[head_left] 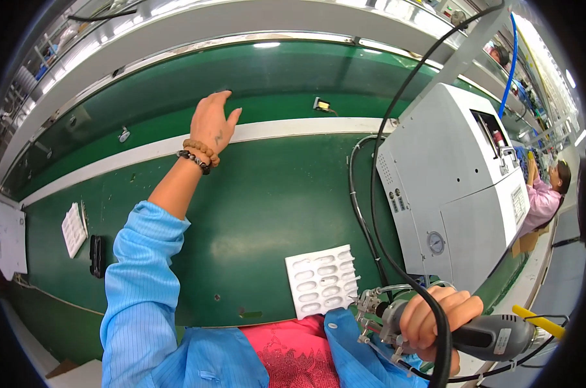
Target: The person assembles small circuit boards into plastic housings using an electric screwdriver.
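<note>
My left hand (212, 123) is stretched far out over the green conveyor belt (273, 84), fingers apart, reaching past the white dividing strip (293, 129); beaded bracelets sit on the wrist. It holds nothing; its fingertips hide whatever lies under them. A small yellow-and-black part (321, 105) lies on the belt to its right. My right hand (432, 320) grips a grey powered hand tool (493, 336) with a metal head and black cable, low at the right. A white moulded tray (322, 279) with oval pockets lies on the green bench just left of the tool.
A large grey machine (455, 187) with black cables stands at the right. Another white tray (74, 229) and a black object (96, 255) lie at the left, with a sheet of paper (8, 238) at the edge. Another person in pink (542, 197) works further right.
</note>
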Available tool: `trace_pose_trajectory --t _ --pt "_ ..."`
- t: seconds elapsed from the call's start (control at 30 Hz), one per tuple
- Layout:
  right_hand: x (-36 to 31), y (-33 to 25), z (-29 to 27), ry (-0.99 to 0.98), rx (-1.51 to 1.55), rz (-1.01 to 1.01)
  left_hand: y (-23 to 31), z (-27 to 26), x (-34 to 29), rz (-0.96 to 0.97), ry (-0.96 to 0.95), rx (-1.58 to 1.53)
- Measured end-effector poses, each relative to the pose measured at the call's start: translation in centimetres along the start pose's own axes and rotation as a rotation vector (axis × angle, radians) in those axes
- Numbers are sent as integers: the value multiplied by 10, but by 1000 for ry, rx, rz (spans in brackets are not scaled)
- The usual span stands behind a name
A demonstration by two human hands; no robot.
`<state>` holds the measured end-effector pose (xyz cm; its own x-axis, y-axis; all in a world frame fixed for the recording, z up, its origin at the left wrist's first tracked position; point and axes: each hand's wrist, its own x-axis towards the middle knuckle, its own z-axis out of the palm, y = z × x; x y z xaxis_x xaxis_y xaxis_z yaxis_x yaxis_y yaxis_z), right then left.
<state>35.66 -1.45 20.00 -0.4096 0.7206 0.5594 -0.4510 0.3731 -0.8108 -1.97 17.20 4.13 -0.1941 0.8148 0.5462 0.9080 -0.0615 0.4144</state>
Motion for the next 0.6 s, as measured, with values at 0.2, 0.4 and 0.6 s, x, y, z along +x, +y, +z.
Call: trace_pose_trajectory --t 0.2,0.4,0.6 --pt "9 0 -7 25 17 -80 40 78 34 373 -199 -258" --pt "19 11 -15 27 -64 -257 65 135 68 476 -495 -168" --pt "3 7 -18 114 -7 -228 65 161 79 352 -380 -166"
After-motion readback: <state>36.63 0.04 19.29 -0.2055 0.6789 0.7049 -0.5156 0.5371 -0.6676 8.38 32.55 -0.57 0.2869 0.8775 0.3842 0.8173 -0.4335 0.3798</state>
